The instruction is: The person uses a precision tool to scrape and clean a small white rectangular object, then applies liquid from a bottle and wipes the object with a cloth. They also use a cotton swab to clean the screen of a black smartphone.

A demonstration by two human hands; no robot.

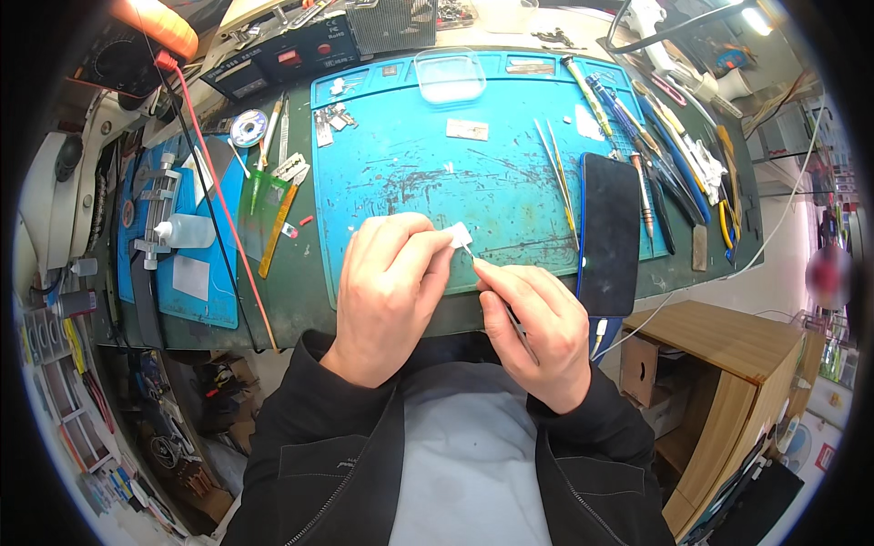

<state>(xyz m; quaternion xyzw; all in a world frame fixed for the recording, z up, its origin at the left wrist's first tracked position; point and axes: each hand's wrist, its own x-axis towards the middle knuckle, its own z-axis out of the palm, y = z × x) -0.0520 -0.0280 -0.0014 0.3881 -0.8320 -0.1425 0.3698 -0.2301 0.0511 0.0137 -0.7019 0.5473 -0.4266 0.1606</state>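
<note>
My left hand (387, 287) is closed, with a small white square piece (459, 236) pinched at its fingertips. I cannot make out what kind of piece it is. Between the thumb and fingers of my right hand (539, 329) is a slim metal tool (517, 326), its tip meeting the white piece; most of its shaft is covered by the fingers. Both hands are over the front part of a scratched blue work mat (401, 196). Right of them lies a black-screened phone (609, 237) with a cable plugged into its lower end.
Tweezers (557, 177) lie beside the phone, with screwdrivers (590, 98) and pliers (669, 214) farther right. A clear plastic box (451, 76) stands at the mat's back. To the left are a dropper bottle (185, 231), a yellow-handled blade (280, 227) and hanging red and black test leads (218, 187).
</note>
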